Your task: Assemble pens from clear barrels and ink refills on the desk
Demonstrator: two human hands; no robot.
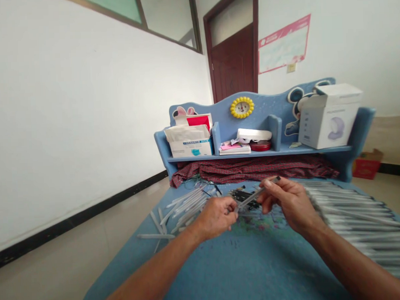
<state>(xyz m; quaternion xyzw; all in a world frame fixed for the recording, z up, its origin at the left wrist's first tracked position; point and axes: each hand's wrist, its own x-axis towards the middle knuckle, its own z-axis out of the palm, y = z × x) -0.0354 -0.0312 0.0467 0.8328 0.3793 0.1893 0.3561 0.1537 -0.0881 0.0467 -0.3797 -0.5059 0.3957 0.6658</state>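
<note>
A slim translucent pen (254, 197) with a black end slants between my hands over the blue desk. My right hand (289, 201) pinches it near the black upper end, thumb against the fingers. At its lower left end, my left hand (217, 216) is closed, fingertips together around that end; a small clear part may be there, but I cannot make it out. Behind the hands lies a heap of small black pieces (242, 196). Left of my left hand are loose whitish pen barrels (185, 207). Many grey pens with dark ends (363, 218) lie in rows beneath and beside my right forearm.
A blue shelf (193, 159) along the desk's back holds a mask box (191, 148), papers (234, 149), a white case (253, 134) and a tall white carton (332, 119). Checked cloth (253, 169) is bunched below it. A wall stands at left.
</note>
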